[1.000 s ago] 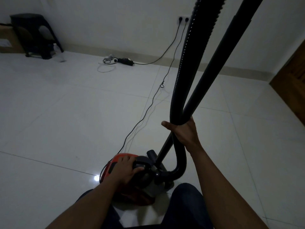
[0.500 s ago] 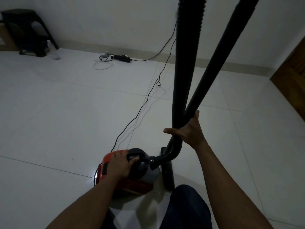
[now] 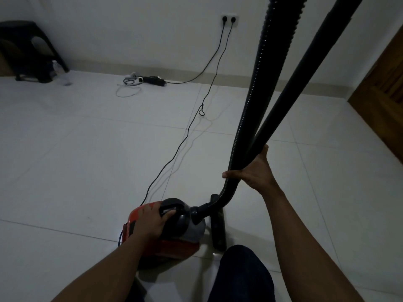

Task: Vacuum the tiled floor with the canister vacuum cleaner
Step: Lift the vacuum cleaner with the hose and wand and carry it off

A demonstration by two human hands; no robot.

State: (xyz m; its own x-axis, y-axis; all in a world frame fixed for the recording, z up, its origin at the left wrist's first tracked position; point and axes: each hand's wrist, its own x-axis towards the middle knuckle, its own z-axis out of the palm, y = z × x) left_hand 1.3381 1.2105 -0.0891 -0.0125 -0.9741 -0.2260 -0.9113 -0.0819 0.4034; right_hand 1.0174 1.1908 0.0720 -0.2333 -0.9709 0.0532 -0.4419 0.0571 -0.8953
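1. The canister vacuum cleaner (image 3: 192,228), red with a dark grey dome, sits on the pale tiled floor (image 3: 76,160) just in front of the person's knee (image 3: 242,275), which is in dark trousers
2. The left hand (image 3: 152,221) lies on top of the canister, its fingers curled round the black carry handle (image 3: 174,205)
3. The right hand (image 3: 255,173), higher and well apart from the left, is wrapped round the ribbed hose (image 3: 268,73) and the smooth wand (image 3: 309,68) together, clamping them side by side; both rise out of the top of the view
4. Below that hand the hose bends down and plugs into the front of the canister; the black floor head (image 3: 218,229) lies on the tiles just beside it
5. A thin power cord (image 3: 185,136) runs from the canister across the floor up to the wall socket (image 3: 230,18); a second lead drops from there to a power strip (image 3: 152,80) by the skirting, with a loose white cable (image 3: 128,92) next to it
6. A black plastic stool (image 3: 28,49) stands in the far left corner with a clear bottle (image 3: 58,70) just beside its leg, and a wooden door (image 3: 381,88) fills the right edge
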